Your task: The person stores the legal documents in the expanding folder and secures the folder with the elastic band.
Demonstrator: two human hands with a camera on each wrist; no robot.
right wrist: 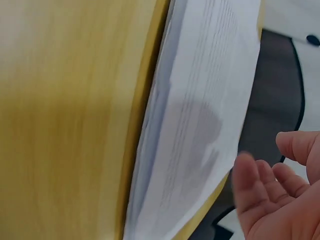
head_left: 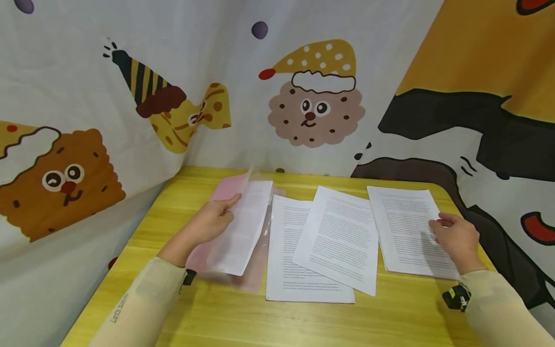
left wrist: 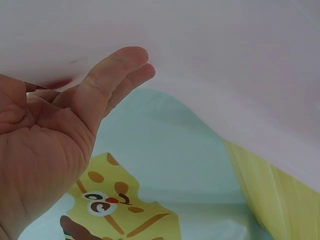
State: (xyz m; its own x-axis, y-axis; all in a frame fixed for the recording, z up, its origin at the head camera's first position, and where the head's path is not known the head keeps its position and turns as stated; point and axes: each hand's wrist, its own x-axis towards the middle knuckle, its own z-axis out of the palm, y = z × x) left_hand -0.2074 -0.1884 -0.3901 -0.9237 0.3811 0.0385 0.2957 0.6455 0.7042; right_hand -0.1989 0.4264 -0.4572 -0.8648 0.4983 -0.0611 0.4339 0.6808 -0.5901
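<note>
My left hand (head_left: 212,219) holds up the leaf of a pink translucent plastic folder (head_left: 230,185), index finger stretched along it. White sheets (head_left: 249,226) show in the raised part. In the left wrist view two fingers lie nearly straight under the pale leaf (left wrist: 225,60), and its edge runs in behind them, hiding the thumb side. My right hand (head_left: 457,238), fingers loosely bent and apart, is at the right edge of the rightmost stack of printed paper (head_left: 407,226). Its fingertips are beside that edge in the right wrist view, where the stack's (right wrist: 195,125) layered side shows.
Two more printed stacks lie in the middle of the yellow wooden table (head_left: 225,313): the left stack (head_left: 290,241) is partly under the tilted middle stack (head_left: 342,236). A cartoon-printed cloth (head_left: 234,140) hangs behind and beside the table.
</note>
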